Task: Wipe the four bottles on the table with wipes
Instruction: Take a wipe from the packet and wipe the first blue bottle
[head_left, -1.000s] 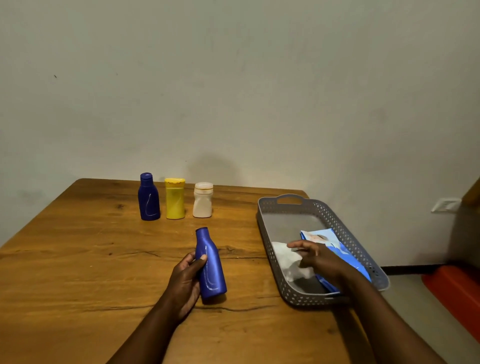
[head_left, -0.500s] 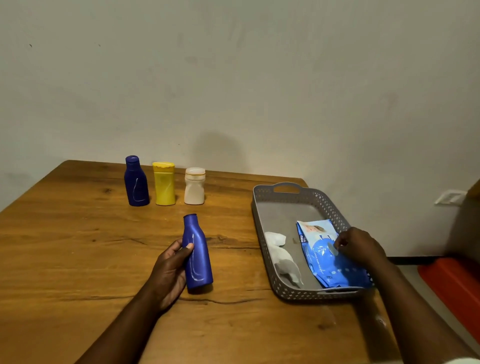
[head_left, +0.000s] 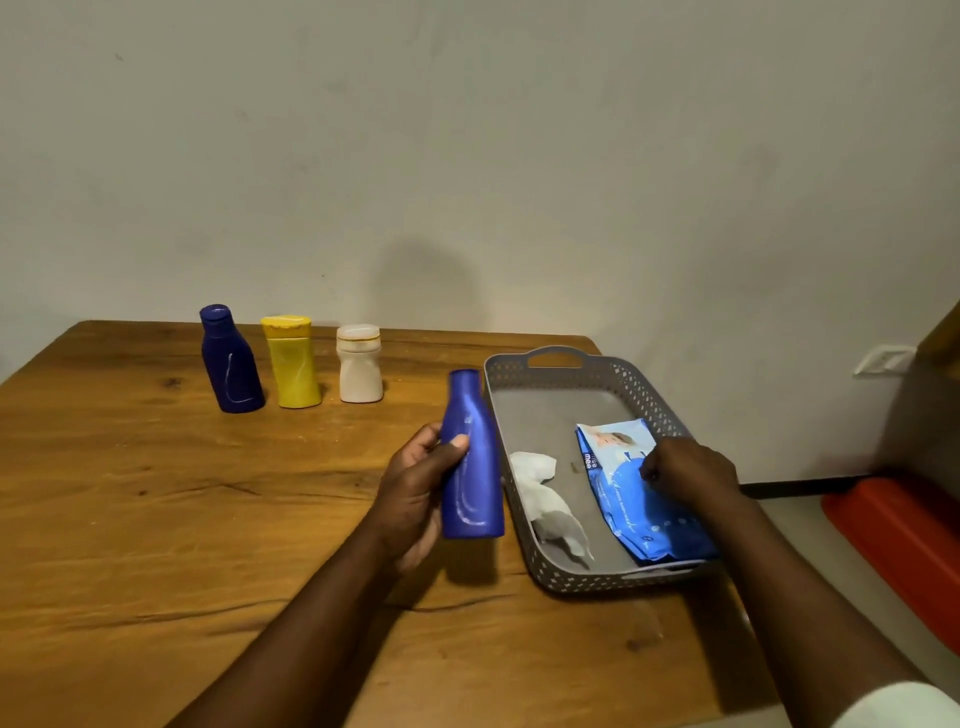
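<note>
My left hand (head_left: 415, 488) grips a tall blue bottle (head_left: 471, 462), held upright just above the table beside the grey basket (head_left: 535, 566). My right hand (head_left: 691, 470) rests with bent fingers on the blue wipes pack (head_left: 644, 514) inside the basket; whether it pinches a wipe is hidden. Crumpled white wipes (head_left: 545, 496) lie in the basket's left part. At the back of the table stand a dark blue bottle (head_left: 231, 361), a yellow bottle (head_left: 292, 361) and a white bottle (head_left: 359, 364) in a row.
The wooden table (head_left: 156, 519) ends at a plain wall behind the bottles. The basket sits near the table's right edge. A red object (head_left: 898, 540) lies on the floor to the right, below a wall socket (head_left: 883, 359).
My left hand has lifted the blue bottle off the table and brought it right, next to the basket. My right hand moved from the used wipes onto the wipes pack.
</note>
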